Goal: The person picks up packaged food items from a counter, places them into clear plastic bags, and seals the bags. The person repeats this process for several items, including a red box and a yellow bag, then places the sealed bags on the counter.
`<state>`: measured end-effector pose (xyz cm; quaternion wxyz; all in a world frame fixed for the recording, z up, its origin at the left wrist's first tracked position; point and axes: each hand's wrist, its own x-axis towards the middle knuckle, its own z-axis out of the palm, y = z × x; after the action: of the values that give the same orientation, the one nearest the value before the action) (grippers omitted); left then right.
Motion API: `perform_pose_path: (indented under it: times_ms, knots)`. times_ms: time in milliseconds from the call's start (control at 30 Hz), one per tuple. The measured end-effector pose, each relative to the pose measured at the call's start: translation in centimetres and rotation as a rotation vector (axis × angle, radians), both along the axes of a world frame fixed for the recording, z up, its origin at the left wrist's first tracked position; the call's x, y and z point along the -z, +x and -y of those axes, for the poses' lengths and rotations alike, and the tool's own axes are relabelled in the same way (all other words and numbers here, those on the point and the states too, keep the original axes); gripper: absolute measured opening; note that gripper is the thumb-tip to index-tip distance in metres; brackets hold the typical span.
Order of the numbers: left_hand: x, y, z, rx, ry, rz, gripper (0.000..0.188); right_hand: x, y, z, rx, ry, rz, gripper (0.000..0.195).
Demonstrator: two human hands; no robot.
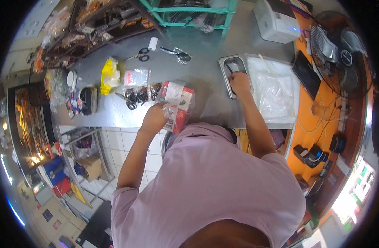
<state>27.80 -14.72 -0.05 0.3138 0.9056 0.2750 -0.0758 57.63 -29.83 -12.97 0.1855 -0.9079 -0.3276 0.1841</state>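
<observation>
My left hand (154, 119) grips the gathered clear plastic around a red and white printed box (185, 100). The wrapped box is tilted at the front edge of the steel table (205, 90), close to my body. Over on the right, my right hand (239, 83) reaches into a shallow metal tray (223, 77). A thin dark item (229, 68) shows just beyond its fingers, along with something pale in the tray. Whether the fingers hold that dark item cannot be made out. Clear plastic bags (274, 96) lie flat beside the tray.
Left of the box are scissors (127, 100), dark small packets (141, 94), a zip bag (137, 77) and a yellow packet (109, 76). Farther back lie more scissors (143, 55) and a wrapped black spoon (180, 55). A white printer-like device (276, 23) and a fan (341, 55) stand right.
</observation>
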Motion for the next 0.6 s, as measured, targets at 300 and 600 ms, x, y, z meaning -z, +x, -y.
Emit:
perform_pose_path:
  times_ms: [300,600]
  knots:
    - [3.0,-2.9,2.4,-0.217,0.056,0.161,0.020,-0.8,0.0,-0.1,-0.057,0.000,0.045,0.018]
    - [2.4,-2.0,3.1,-0.525,-0.123,0.358,0.016,0.0,0.2,0.3,-0.075,0.001,0.073,0.019]
